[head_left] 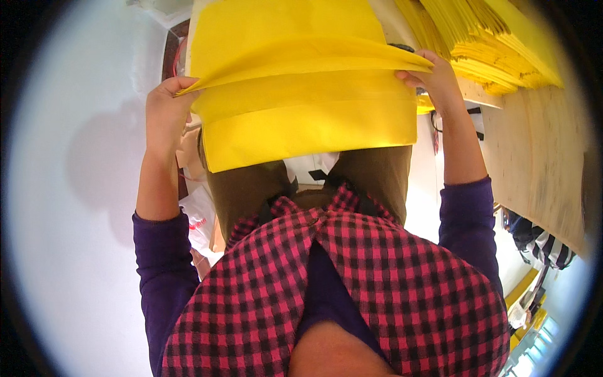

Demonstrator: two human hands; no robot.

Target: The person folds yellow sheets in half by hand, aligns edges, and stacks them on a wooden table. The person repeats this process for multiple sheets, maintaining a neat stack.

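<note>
Head view: person holds a yellow folded sheet (301,107) across their lap, over brown trousers (370,173). Left hand (164,110) grips the sheet's left edge, fingers curled shut on the fold. Right hand (433,78) pinches the upper flap at the right corner, fingers closed on it. Stack of similar yellow sheets (496,50) sits on the wooden table (540,151), just right of the right hand. Red-black checked shirt (377,283) fills the bottom.

Stack of yellow sheets (496,47) piled on the wooden bench (540,157) at right, striped bag (549,248) below its edge, white floor (75,188) at left.
</note>
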